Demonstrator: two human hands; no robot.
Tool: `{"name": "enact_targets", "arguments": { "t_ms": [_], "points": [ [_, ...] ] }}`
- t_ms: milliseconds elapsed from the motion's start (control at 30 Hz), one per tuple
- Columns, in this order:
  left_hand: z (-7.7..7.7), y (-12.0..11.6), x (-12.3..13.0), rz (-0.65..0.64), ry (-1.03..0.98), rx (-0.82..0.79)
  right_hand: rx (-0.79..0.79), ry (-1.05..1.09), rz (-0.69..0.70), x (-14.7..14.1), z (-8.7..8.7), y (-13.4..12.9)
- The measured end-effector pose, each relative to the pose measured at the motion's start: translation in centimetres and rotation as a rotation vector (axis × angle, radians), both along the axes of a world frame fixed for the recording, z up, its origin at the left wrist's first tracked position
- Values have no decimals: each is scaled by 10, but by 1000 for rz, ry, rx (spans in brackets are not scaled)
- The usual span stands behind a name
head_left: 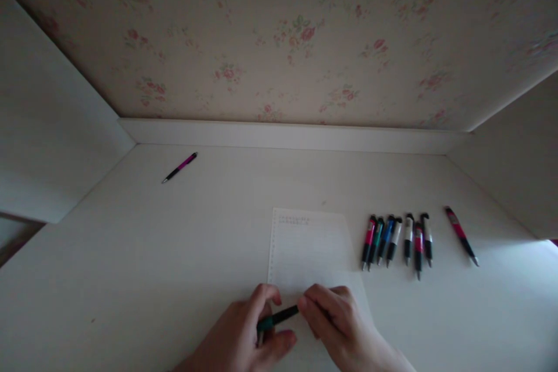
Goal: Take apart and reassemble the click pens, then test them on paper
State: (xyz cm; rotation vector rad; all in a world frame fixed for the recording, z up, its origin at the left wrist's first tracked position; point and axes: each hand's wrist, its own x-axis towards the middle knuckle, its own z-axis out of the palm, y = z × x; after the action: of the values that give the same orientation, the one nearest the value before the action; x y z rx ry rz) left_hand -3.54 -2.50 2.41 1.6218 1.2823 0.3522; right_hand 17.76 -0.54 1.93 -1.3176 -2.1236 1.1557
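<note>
A green and black pen (281, 317) is held between my two hands, low in the view over a sheet of paper (311, 250). My left hand (250, 331) is curled around its green end, thumb and fingers on either side. The fingers of my right hand (333, 317) pinch the black end and hide its tip. Small writing shows at the top of the sheet, too faint to read.
Several pens (396, 241) lie side by side to the right of the paper. A pink and black pen (462, 235) rests farther right. A purple and black pen (180, 167) lies at the back left. White panels and a flowered wall enclose the white desk (196, 244).
</note>
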Motion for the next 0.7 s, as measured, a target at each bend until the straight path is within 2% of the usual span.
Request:
{"name": "enact_targets", "arguments": {
  "t_ms": [67,167,333,433,533,700],
  "points": [
    [-6,-2,-1,-11,3,41,3,-16,-15,-2,-1,-1],
    [-12,-5,-2,-68,20,194,21,-13,-15,-4,0,0],
    [-15,-6,-3,-150,90,383,0,2,15,-4,0,0],
    [-15,-6,-3,-162,120,420,20,29,22,-3,1,-2],
    [-15,-6,-3,-157,134,438,106,34,-3,-4,3,-5],
    [-13,-6,-3,-167,198,407,198,20,5,-5,7,-7]
  ]
}}
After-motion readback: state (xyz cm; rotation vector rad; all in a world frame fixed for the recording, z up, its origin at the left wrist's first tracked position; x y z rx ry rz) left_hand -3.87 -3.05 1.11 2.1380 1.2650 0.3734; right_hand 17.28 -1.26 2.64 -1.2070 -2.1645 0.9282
